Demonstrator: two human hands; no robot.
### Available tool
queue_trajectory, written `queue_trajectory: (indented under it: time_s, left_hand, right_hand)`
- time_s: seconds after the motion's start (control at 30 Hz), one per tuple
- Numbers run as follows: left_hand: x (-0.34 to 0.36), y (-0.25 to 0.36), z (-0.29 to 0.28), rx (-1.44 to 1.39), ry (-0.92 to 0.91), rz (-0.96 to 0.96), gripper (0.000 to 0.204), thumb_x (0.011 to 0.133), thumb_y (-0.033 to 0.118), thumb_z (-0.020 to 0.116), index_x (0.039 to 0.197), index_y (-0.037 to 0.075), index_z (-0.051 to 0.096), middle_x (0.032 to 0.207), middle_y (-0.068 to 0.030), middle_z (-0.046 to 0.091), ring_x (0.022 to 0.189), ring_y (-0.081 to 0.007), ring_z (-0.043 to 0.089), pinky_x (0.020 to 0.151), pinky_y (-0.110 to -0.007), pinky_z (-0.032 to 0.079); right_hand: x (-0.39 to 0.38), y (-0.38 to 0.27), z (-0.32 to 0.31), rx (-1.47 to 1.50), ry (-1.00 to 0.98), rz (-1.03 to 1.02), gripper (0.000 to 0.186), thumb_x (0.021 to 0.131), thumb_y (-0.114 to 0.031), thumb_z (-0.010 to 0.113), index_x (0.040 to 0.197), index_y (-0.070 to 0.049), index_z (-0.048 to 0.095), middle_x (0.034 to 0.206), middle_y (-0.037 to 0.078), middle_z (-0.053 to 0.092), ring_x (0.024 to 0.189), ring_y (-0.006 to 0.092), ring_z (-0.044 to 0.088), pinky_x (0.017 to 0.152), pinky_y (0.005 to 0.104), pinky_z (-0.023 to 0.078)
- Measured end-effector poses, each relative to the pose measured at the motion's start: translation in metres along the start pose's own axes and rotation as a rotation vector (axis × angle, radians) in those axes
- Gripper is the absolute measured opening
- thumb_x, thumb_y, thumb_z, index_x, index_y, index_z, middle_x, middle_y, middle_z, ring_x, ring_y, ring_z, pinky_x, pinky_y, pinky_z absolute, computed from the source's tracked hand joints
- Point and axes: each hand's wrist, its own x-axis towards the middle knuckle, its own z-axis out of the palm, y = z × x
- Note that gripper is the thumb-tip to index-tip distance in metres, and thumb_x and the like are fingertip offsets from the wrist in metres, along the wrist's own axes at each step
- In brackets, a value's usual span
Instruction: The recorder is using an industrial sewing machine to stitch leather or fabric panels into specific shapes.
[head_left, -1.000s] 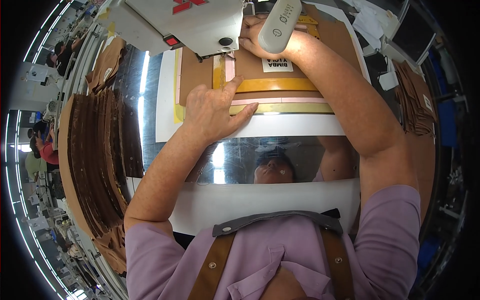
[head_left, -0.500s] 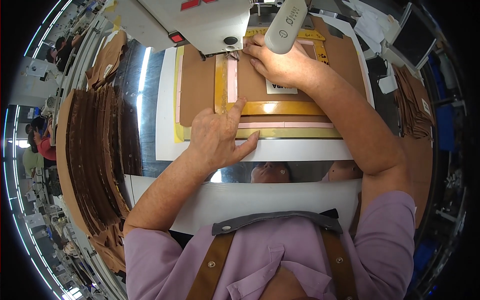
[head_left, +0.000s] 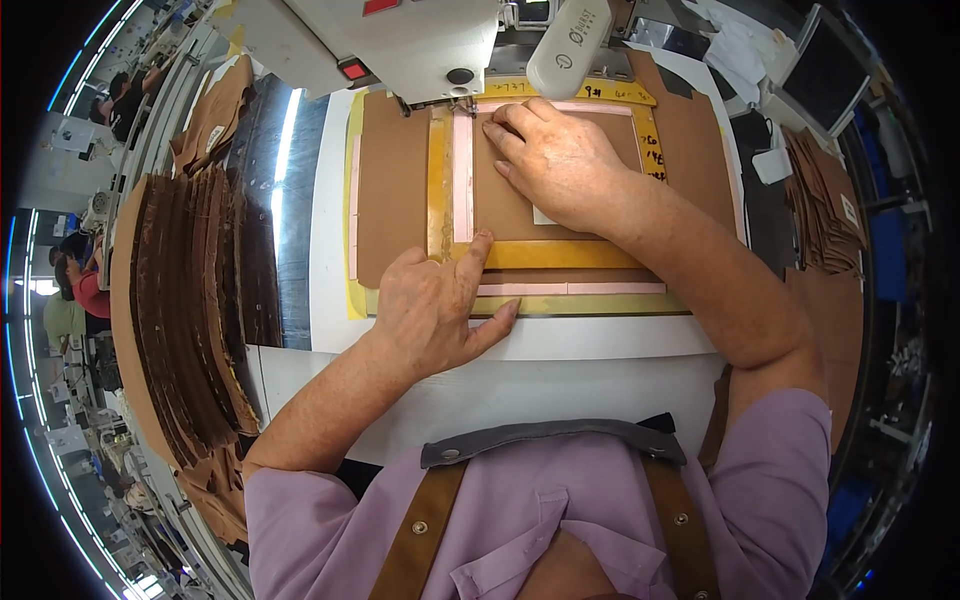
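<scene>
A brown fabric panel (head_left: 395,190) lies on a white sheet (head_left: 333,200), held under a yellow frame (head_left: 560,255). Pale pink strips (head_left: 463,190) run along inside the frame's edges. My left hand (head_left: 425,305) rests at the frame's near left corner, index finger extended on it and thumb apart. My right hand (head_left: 560,165) lies on the fabric within the frame, fingers lightly bent, with nothing visible in them. A white label (head_left: 541,216) on the fabric is mostly hidden under that hand. Just beyond the hands stands a sewing machine head (head_left: 430,60).
A long grey-white device (head_left: 570,50) hangs above the far side of the work. Stacked brown fabric pieces (head_left: 185,310) stand at the left, and another pile (head_left: 822,200) lies at the right. A dark screen (head_left: 825,70) is at the far right.
The white sheet, fabric and yellow frame have slid toward me, away from the machine head. Both hands have come nearer with them, and the right hand now covers more of the label.
</scene>
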Motion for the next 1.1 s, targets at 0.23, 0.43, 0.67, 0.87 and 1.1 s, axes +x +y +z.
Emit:
queue_trajectory:
  time_s: [0.23,0.43,0.67,0.87,1.1]
  left_hand:
    - [0.057,-0.021,0.003,-0.068,0.176,0.056,0.055,0.090,0.030,0.072,0.132,-0.003,0.059,0.124,-0.0184,0.063,0.111,-0.0344,0.062,0.098,-0.045,0.046]
    - [0.073,-0.042,0.021,-0.014,0.180,0.081,0.058,0.091,0.032,0.071,0.133,-0.006,0.058,0.137,-0.0216,0.059,0.128,-0.0351,0.056,0.113,-0.046,0.040]
    - [0.080,-0.039,0.018,0.050,0.166,0.073,0.060,0.092,0.039,0.068,0.134,-0.004,0.059,0.141,-0.0198,0.057,0.128,-0.0334,0.056,0.115,-0.053,0.035]
    - [0.085,-0.033,0.015,0.148,0.121,0.034,0.063,0.092,0.046,0.064,0.135,-0.001,0.062,0.139,-0.0197,0.059,0.128,-0.0286,0.059,0.115,-0.053,0.033]
    - [0.088,-0.033,0.017,0.192,0.080,0.038,0.055,0.094,0.046,0.061,0.144,0.023,0.059,0.147,-0.0146,0.053,0.130,-0.0286,0.056,0.114,-0.057,0.032]
  right_hand:
    - [-0.009,0.000,0.003,-0.039,0.046,-0.024,0.043,0.099,-0.028,0.059,0.130,0.001,0.063,0.123,0.012,0.063,0.116,0.0243,0.058,0.097,0.0338,0.053]
    - [-0.048,-0.007,-0.028,0.140,0.010,0.050,0.049,0.098,-0.031,0.063,0.133,0.003,0.060,0.134,0.018,0.061,0.131,0.0337,0.054,0.112,0.0409,0.044]
    - [-0.067,0.005,-0.024,0.125,-0.130,0.170,0.068,0.101,-0.057,0.051,0.148,-0.007,0.051,0.153,0.022,0.047,0.148,0.0482,0.032,0.122,0.0567,0.027]
    - [-0.065,0.005,-0.022,0.091,-0.159,0.184,0.072,0.102,-0.062,0.045,0.150,-0.009,0.050,0.155,0.021,0.046,0.148,0.0492,0.031,0.122,0.0578,0.027]
    - [-0.065,0.005,-0.023,0.079,-0.096,0.180,0.070,0.102,-0.062,0.045,0.149,-0.010,0.052,0.151,0.021,0.049,0.143,0.0483,0.038,0.121,0.0584,0.028]
